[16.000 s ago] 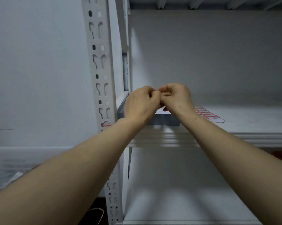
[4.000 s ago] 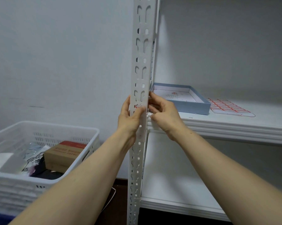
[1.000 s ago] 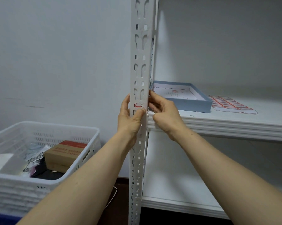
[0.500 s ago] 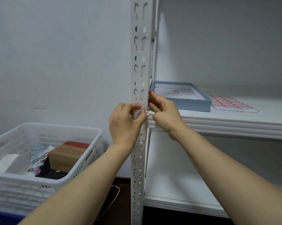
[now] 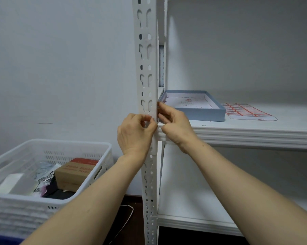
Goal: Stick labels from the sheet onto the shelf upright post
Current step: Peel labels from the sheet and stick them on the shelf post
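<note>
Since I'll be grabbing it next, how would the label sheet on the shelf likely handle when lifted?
The label sheet lies thin and flat, so it is probably light and floppy. A push would likely slide it across the smooth shelf.

Both grips are pinched onto the post, left grip across its front and right grip squeezed in at the shelf edge. The blue box crowds the shelf just behind my right grip, with the label sheet lying flat to its right. Left of the post there's open air above the white basket, and the lower shelf has room.
</note>
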Demonstrator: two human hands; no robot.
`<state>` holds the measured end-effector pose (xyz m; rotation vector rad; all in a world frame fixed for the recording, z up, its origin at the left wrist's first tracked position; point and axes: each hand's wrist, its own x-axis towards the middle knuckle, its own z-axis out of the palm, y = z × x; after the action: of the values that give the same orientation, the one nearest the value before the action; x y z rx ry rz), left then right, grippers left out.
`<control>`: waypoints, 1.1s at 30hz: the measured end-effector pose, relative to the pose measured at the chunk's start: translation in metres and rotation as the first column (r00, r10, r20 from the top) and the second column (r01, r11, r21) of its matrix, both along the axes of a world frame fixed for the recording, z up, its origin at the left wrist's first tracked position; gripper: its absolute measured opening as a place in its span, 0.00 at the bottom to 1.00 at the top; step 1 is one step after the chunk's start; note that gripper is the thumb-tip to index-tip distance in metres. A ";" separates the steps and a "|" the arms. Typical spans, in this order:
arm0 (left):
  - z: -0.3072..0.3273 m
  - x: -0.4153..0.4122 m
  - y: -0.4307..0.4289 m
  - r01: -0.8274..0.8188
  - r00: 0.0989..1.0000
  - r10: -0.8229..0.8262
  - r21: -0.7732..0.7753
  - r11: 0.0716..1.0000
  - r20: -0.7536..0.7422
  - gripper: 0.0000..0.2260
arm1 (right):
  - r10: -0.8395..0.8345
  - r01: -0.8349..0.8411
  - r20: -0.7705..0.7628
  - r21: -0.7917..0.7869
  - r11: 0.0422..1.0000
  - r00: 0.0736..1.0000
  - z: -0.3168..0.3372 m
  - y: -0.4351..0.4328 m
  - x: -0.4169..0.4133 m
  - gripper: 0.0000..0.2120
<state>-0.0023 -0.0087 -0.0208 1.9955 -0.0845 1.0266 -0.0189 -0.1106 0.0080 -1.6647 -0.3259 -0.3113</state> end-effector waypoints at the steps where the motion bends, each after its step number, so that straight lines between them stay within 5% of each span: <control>1: 0.001 0.000 -0.001 0.002 1.000 -0.002 -0.016 1.000 -0.007 0.04 | -0.002 0.002 0.002 0.003 1.000 1.000 0.000 0.000 0.000 0.35; 15: -0.003 0.000 0.000 0.009 0.999 -0.012 -0.072 0.997 -0.030 0.03 | 0.003 -0.003 0.010 -0.008 1.000 1.000 0.001 0.000 -0.003 0.35; 24: 0.020 -0.015 -0.013 0.378 0.925 -0.363 -0.331 0.864 0.110 0.10 | -0.082 0.082 0.038 0.000 0.997 0.996 0.007 -0.011 0.000 0.26; 33: 0.065 -0.014 -0.077 0.457 0.831 -0.555 -0.532 0.713 -0.029 0.12 | -0.294 0.288 0.050 0.107 0.952 0.954 0.050 -0.087 0.013 0.17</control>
<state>-0.0167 -0.0856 0.0441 1.4425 -0.2281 0.4282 -0.0060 -0.1978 0.0579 -1.6062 -0.1094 -0.5952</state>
